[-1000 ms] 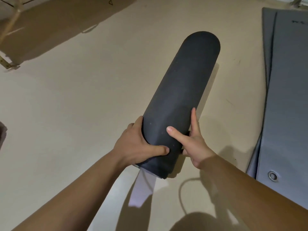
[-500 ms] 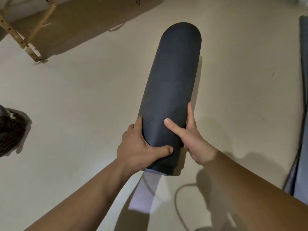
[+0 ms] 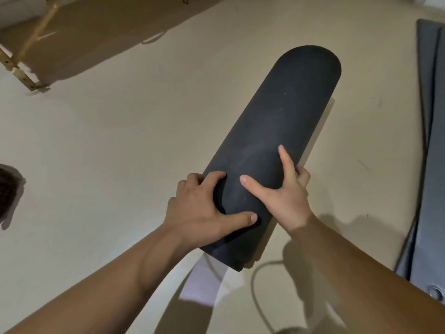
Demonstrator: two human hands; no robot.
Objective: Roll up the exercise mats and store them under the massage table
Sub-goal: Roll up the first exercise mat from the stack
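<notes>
Massage table [image 3: 31, 56] far beyond left hand [image 3: 202, 213]: cut by top-left edge, only wooden legs showed. Dark object [image 3: 8, 189] far left of left hand: cropped, unidentifiable. Grey mats [image 3: 433, 165] beyond right hand [image 3: 286, 201] ran off right edge. Rolled mat [image 3: 277, 141] hid fingertips of both hands.

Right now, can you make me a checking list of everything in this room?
Surface: bare beige floor, a few small marks.
Job's things: rolled black foam mat, held at its near end; flat grey mats at right, unrolled; wooden massage table leg top left.
Clutter: dark fuzzy thing at left edge, cannot tell what.
Grippers: left hand and right hand both grip the roll.
Cables: thin cord under the table.
Surroundings: shadows of arms on floor.
</notes>
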